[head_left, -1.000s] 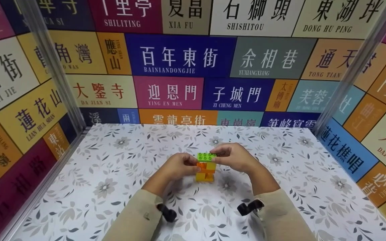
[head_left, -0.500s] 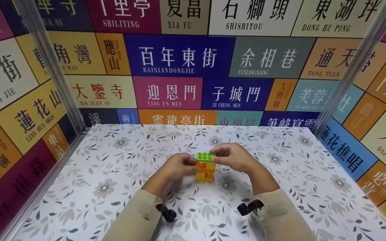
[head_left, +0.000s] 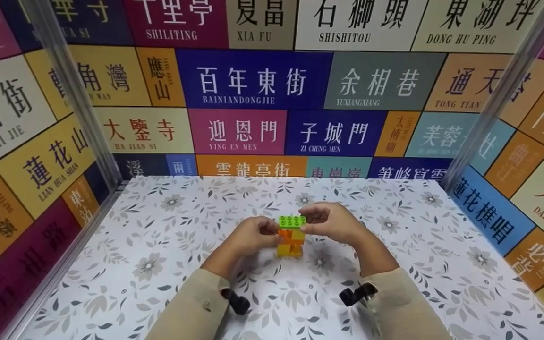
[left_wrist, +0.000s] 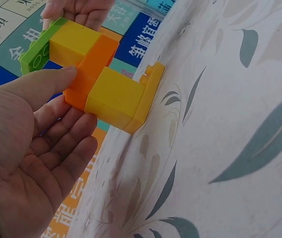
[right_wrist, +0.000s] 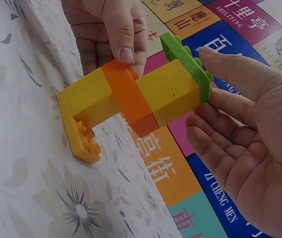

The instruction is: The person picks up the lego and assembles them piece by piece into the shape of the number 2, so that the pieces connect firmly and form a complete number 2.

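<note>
A small tower of toy building bricks stands upright on the table between the hands. Its flat yellow base (left_wrist: 151, 91) carries a yellow block (left_wrist: 113, 94), then an orange brick (right_wrist: 130, 99). Above these sit another yellow block (right_wrist: 170, 91) and a flat green brick (head_left: 292, 222) with studs on top. My left hand (head_left: 253, 234) pinches one end of the orange brick, thumb on the near side and fingers behind. At the green brick's right end, my right hand (head_left: 333, 223) has its thumb and index finger spread at the edge, other fingers loosely bent.
A white table (head_left: 158, 302) with a grey leaf and flower print lies under the tower. Panels of coloured signs (head_left: 253, 80) enclose it at the back and sides, with clear corner strips (head_left: 83, 104). Black wrist mounts (head_left: 236, 302) stick out at both sleeves.
My right hand has drawn slightly right, and its fingers have come off the green brick's top edge. The left hand and the tower have stayed in place.
</note>
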A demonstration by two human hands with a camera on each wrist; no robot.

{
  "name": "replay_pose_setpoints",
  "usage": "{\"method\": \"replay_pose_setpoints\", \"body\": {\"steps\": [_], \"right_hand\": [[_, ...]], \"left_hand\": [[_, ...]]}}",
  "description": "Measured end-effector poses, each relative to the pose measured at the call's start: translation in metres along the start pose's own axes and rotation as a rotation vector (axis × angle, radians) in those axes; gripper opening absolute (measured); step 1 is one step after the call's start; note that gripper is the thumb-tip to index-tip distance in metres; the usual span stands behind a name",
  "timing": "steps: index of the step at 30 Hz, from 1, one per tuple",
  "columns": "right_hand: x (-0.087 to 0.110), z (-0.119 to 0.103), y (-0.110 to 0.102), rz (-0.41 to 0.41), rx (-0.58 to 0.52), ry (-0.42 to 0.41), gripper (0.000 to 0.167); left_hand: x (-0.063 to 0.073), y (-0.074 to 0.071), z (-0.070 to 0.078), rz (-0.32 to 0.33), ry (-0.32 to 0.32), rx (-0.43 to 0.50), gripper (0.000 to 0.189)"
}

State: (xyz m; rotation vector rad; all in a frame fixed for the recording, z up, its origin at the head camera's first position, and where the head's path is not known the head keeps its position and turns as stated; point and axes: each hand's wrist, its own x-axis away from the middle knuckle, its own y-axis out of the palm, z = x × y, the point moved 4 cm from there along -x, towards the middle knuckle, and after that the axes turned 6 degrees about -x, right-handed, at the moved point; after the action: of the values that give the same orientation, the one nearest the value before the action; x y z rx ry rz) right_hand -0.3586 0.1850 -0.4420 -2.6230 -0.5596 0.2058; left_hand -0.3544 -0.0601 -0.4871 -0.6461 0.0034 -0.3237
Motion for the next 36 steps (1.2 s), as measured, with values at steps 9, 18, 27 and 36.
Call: {"method": "replay_pose_setpoints", "body": {"steps": [9, 18, 27, 36], "right_hand": [[0.007, 0.019, -0.008, -0.002, 0.031, 0.066, 0.056], [0.005, 0.029, 0.002, -0.055, -0.03, 0.054, 0.047], [0.002, 0.036, 0.014, -0.082, -0.042, 0.089, 0.038], [0.002, 0.036, 0.015, -0.043, -0.029, 0.101, 0.038]], "left_hand": [[-0.001, 0.0, 0.0, -0.008, -0.012, 0.028, 0.03], [-0.001, 0.0, -0.001, 0.007, 0.022, 0.005, 0.033], [-0.002, 0.001, -0.005, -0.02, 0.046, 0.038, 0.031], [-0.002, 0.002, -0.008, -0.036, 0.02, 0.083, 0.031]]}}
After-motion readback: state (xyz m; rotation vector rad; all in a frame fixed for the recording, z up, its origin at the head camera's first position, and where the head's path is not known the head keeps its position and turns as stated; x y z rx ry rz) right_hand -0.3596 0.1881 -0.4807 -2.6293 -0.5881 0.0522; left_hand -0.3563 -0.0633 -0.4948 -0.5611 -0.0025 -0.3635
